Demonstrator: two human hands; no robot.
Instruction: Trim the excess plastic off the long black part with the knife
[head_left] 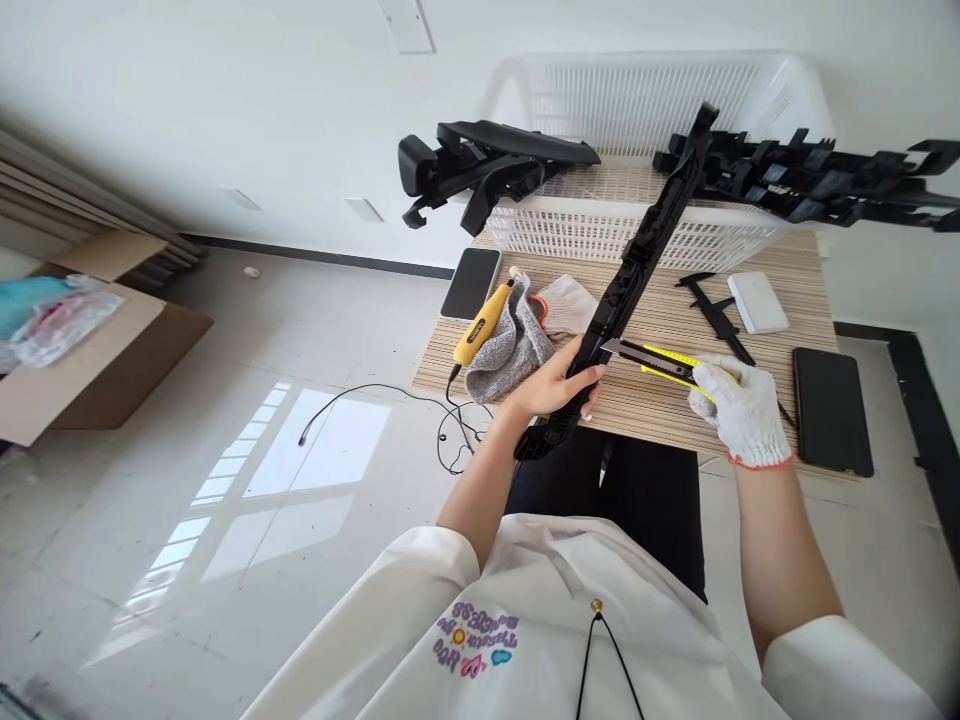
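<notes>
My bare left hand is wrapped round the lower part of a long black plastic trim piece, which slants up and away past the basket's front rim. In a white knitted glove, my right hand grips a yellow and black utility knife. Its blade is out and points left, with the tip at the edge of the trim piece near my left fingers. Whether the tip touches the plastic I cannot tell.
Behind, a white basket bears more black parts. On the striped table lie a yellow corded tool, a grey cloth, a white glove, a caliper, a white box and two phones. A cardboard box stands left.
</notes>
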